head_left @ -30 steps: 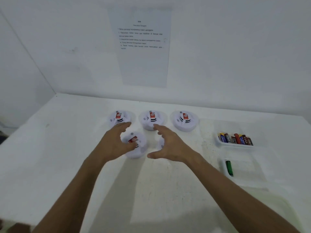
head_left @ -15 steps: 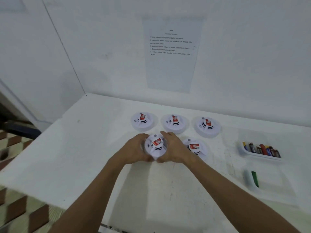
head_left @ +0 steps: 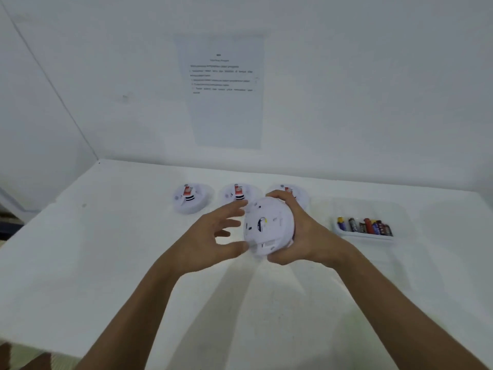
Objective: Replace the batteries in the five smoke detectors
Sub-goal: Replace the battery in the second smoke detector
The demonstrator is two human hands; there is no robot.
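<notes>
A white smoke detector point(head_left: 269, 227) is being held up off the white table point(head_left: 106, 249) by the right hand point(head_left: 306, 233), tipped on edge so that its flat back is being turned toward the camera and toward the left hand point(head_left: 210, 236). The rim is being clasped by the right fingers point(head_left: 280, 194) curled over its top edge, while the thumb point(head_left: 282, 257) is being pressed under its lower edge. The left hand is being kept spread just beside the detector on the opposite side from the grasp, fingers straight and apart. Its thumb tip is being laid against the lower rim and its forefinger tip is being brought to the upper rim; nothing is being gripped by it. A dark slot and a small yellow mark are being shown on the detector's back.

Beyond the grasp, three more detectors are being left face-up in a row on the table: the far left one point(head_left: 190, 198), the middle one point(head_left: 238, 194), and a third one point(head_left: 293, 192) which is being partly hidden behind the right fingers. Red labels are being displayed on them. To the outer side of the right hand, well apart from the held detector, a shallow white tray point(head_left: 344, 232) is being filled with a row of batteries point(head_left: 364, 225). A printed sheet point(head_left: 222, 89) is being displayed on the wall behind; its text is too blurred to be read.
</notes>
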